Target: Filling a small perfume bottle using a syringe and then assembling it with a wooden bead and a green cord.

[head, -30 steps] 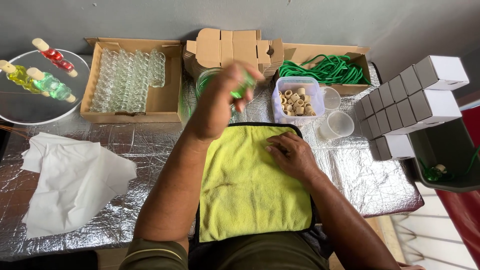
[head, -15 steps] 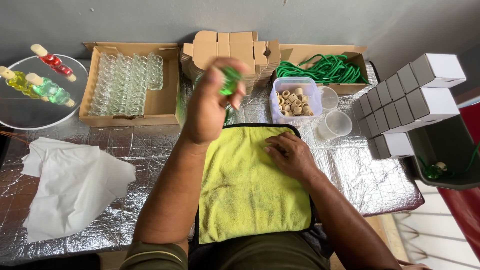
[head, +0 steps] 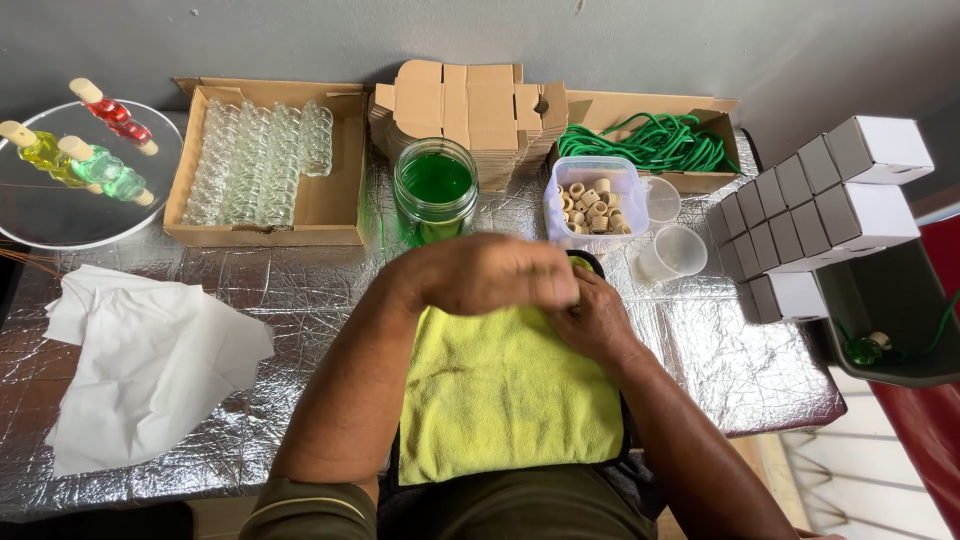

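Both hands, left hand (head: 490,272) and right hand (head: 597,318), meet over yellow cloth (head: 505,395).

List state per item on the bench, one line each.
Glass jar: open, holds green liquid.
Plastic tub: lid off, partly filled with wooden rings.
Clear cups: empty.
Cardboard tray: partly filled with small glass bottles.
Yellow cloth: spread flat.
White paper: crumpled.
Left hand: over right hand, contents hidden.
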